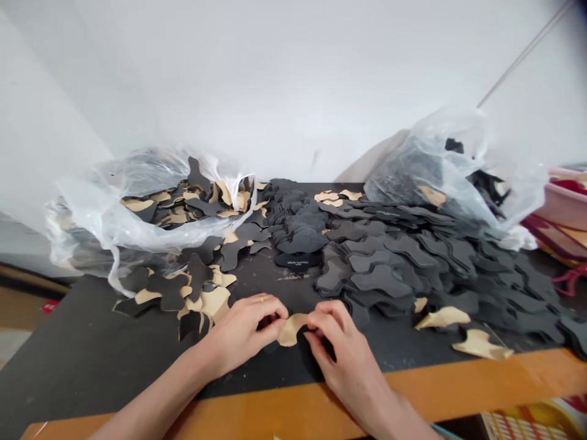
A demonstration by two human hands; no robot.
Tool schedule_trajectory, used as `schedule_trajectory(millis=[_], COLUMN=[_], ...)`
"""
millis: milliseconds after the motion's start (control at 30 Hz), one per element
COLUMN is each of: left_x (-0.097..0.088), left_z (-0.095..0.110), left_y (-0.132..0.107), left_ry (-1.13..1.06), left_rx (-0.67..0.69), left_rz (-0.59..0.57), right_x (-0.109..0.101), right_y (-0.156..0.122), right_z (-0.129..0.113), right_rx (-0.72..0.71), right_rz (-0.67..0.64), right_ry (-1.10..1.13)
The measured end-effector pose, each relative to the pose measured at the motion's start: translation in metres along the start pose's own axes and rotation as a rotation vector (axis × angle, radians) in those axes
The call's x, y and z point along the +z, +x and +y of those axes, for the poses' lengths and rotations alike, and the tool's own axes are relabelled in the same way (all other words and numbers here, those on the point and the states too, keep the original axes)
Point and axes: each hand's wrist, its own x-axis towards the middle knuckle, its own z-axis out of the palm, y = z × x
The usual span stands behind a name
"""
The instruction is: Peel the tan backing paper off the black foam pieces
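The left hand (241, 330) and the right hand (337, 348) are pinching together one black piece with tan backing (291, 330) over the dark table top (82, 360), while many similar pieces (394, 269) are lying in heaps near a clear plastic bag (440, 177).

The left hand (243, 330) and right hand (339, 351) hold a curled tan-backed cutout (291, 330) between them. Black cutouts (380, 278) lie in heaps just beyond both hands, and a plastic bag (82, 226) sits past the left hand.
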Motion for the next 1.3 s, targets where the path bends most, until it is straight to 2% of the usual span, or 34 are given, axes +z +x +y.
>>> schedule_trajectory(millis=[100,233,367,567,700,767,867,967,1033,1100,1200,1300], left_x=[-0.002,-0.006,-0.007,-0.001,0.0,-0.001,-0.002,-0.002,-0.002,-0.001,0.0,0.001], left_z=[0.0,0.002,0.002,0.0,-0.002,-0.002,-0.003,-0.003,-0.005,-0.007,-0.01,-0.011], left_y=[0.003,0.0,-0.006,-0.009,-0.008,-0.008,-0.008,-0.008,-0.008,-0.009,-0.009,-0.009], left_ry=[-0.034,-0.073,-0.049,-0.052,0.004,0.013,0.054,0.055,0.023,0.003,-0.006,0.0], left_rx=[-0.038,-0.059,-0.067,-0.065,-0.026,0.008,0.057,0.033,0.023,0.039,0.073,0.113], left_rz=[-0.019,-0.052,-0.078,-0.016,0.003,0.005,-0.001,-0.015,-0.023,-0.032,-0.048,-0.057], right_x=[0.003,0.003,-0.002,-0.002,-0.004,-0.013,-0.039,-0.065,-0.071,-0.066,-0.042,-0.02], right_y=[0.005,0.016,0.028,0.038,0.04,0.04,0.038,0.034,0.028,0.021,0.012,0.009], right_z=[-0.004,-0.008,-0.01,-0.013,-0.023,-0.03,-0.033,-0.023,-0.012,-0.002,0.006,0.01], right_rx=[-0.049,-0.182,-0.261,-0.228,-0.217,-0.201,-0.118,-0.088,-0.103,-0.104,-0.092,-0.133], right_rz=[-0.04,0.012,-0.019,-0.081,-0.07,-0.043,0.044,0.16,0.191,0.126,-0.03,-0.089], right_ry=[-0.197,-0.288,-0.209,-0.126,-0.036,0.038,0.101,-0.07,-0.233,-0.271,-0.18,-0.099])
